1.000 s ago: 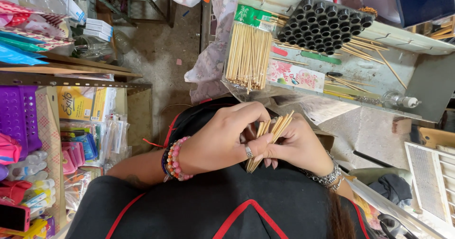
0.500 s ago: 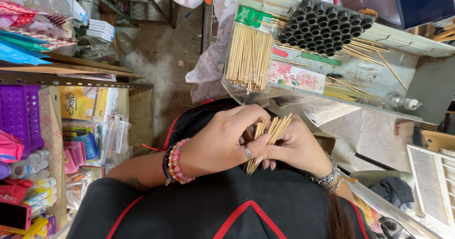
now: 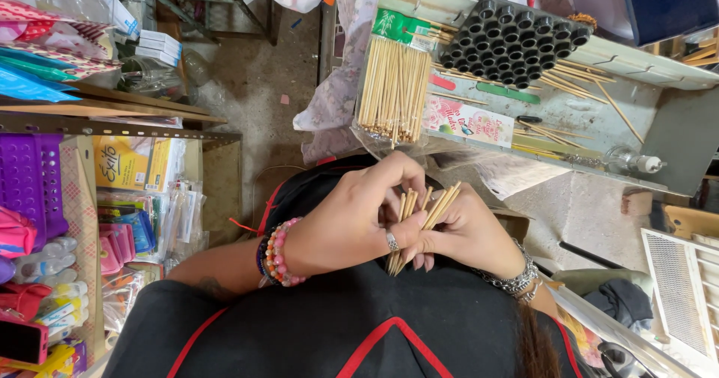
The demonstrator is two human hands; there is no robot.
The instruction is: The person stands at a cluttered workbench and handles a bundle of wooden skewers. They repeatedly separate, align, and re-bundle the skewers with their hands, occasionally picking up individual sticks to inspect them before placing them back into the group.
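Observation:
My left hand (image 3: 341, 224), with a pink bead bracelet and a ring, and my right hand (image 3: 472, 236), with a metal chain bracelet, meet in front of my black shirt. Together they grip a small bundle of thin wooden sticks (image 3: 440, 204). The sticks fan upward from between the fingers, and their lower ends poke out below the hands. My left fingers curl over the top of the bundle; the right hand cups it from the other side.
A clear pack of many wooden sticks (image 3: 393, 86) lies on a grey metal tray (image 3: 674, 123), beside a black rack of round tubes (image 3: 517, 37), loose sticks and a small bottle (image 3: 636, 162). Shelves of packaged goods (image 3: 127, 191) stand left. A white grille (image 3: 685, 288) is at right.
The hands stay together at the same spot; the fingers have shifted slightly around the sticks.

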